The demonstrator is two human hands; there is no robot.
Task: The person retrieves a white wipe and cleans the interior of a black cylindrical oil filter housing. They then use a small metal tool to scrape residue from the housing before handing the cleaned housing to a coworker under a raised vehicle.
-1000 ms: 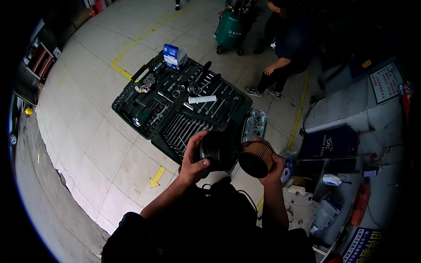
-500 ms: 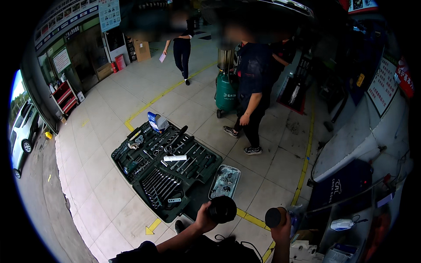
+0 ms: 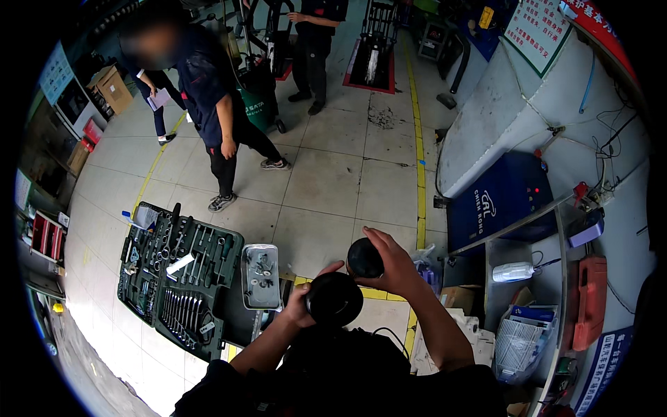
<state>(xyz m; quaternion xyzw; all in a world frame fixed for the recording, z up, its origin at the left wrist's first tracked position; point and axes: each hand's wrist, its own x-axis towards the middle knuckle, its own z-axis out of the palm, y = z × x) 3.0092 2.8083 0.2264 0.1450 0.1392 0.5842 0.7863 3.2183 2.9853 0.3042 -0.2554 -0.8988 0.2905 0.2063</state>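
Note:
Fingers of my left hand (image 3: 297, 313) wrap round the side of a large, round black object (image 3: 334, 299), whose exact kind I cannot make out. Just beyond it to the right, my right hand (image 3: 397, 267) grips a smaller, dark, round-ended cylinder (image 3: 365, 257) from its right side. In this view the two round things come almost edge to edge; whether they touch is unclear. To the left lies an opened dark green tool case (image 3: 226, 306) with wrenches (image 3: 182, 316) and sockets. A shallow metal tray (image 3: 260, 301) holding small metal parts sits beside it.
A person in dark clothing (image 3: 205, 90) walks beyond the tool case, with others farther back. On the right, a blue cabinet (image 3: 500, 201) stands by the wall, near a shelf holding a white bottle (image 3: 513, 272) and a red case (image 3: 589, 302). A green wheeled tank (image 3: 256, 104) stands farther off.
My view has swung to the right. The two held objects have come close together, my right hand moving inward and forward. The nearby person has walked closer to the tool case.

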